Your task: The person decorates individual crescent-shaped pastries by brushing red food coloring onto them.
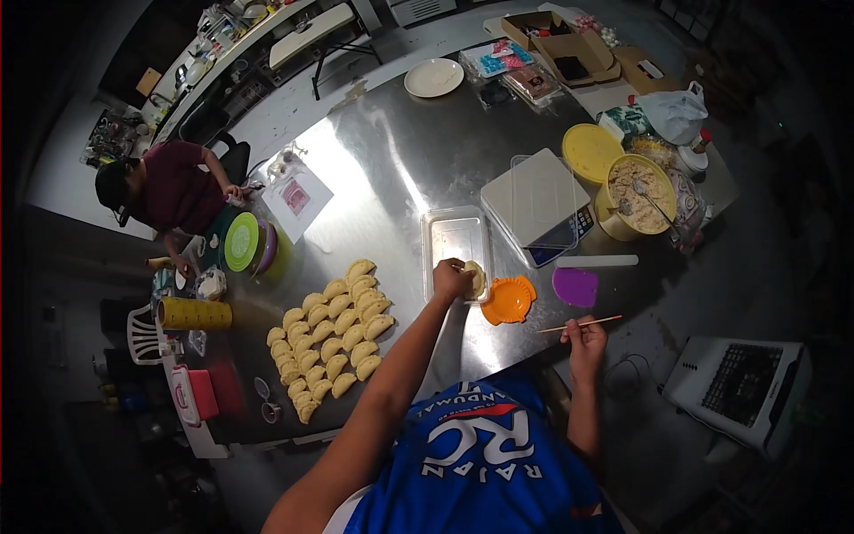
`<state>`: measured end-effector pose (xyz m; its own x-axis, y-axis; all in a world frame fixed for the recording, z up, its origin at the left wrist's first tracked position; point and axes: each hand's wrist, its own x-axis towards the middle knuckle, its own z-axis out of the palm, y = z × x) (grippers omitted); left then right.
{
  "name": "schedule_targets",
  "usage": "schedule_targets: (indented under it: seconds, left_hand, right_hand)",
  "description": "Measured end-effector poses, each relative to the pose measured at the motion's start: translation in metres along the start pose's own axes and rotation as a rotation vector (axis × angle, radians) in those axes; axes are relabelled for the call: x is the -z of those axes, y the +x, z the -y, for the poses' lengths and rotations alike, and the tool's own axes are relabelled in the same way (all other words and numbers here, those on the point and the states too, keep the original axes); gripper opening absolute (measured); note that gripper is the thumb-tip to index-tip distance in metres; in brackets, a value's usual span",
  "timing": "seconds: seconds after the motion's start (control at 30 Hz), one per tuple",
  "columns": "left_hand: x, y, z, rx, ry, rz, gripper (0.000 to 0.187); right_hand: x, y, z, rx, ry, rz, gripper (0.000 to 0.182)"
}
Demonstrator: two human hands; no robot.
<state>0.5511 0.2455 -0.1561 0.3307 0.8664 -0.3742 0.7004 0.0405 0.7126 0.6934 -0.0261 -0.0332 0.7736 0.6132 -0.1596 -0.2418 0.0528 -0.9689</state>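
Observation:
My left hand (452,280) is closed on a pale dough dumpling (476,278) at the near end of a clear plastic container (455,233). Between the fingers of my right hand (585,345) is a thin reddish-brown stick (608,319), its pale end pointing left. An orange dumpling mould (509,301) lies on the table between my hands. Beyond my right hand rests a purple scraper (576,287). Rows of crimped half-moon dumplings (336,327) cover the table to the left of my left arm.
A digital scale (538,205) with a clear lid on it stands behind the mould, beside a yellow tub of filling (636,200) with spoons. A white plate (434,78) lies at the far side. Another person (178,187) is at the table's left edge, near a green-lidded container (242,242).

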Motion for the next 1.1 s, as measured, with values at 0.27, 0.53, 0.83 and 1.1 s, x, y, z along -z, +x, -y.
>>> schedule_targets:
  seconds: [0.27, 0.53, 0.83, 1.1]
  left_hand:
    - [0.0, -0.003, 0.003, 0.041, -0.115, 0.003, 0.031]
    - [0.017, -0.027, -0.014, -0.25, 0.026, -0.189, 0.038]
    - [0.138, -0.14, 0.105, -0.251, -0.033, -0.673, 0.027]
    - [0.151, -0.145, 0.138, 0.0, 0.498, -0.541, 0.052]
  right_hand:
    - [0.0, -0.006, -0.001, -0.005, 0.014, 0.009, 0.022]
    - [-0.005, -0.007, -0.002, -0.012, 0.033, -0.022, 0.015]
    - [-0.023, 0.012, -0.017, -0.061, -0.037, 0.088, 0.016]
    - [-0.072, 0.025, -0.008, -0.059, -0.036, 0.305, 0.015]
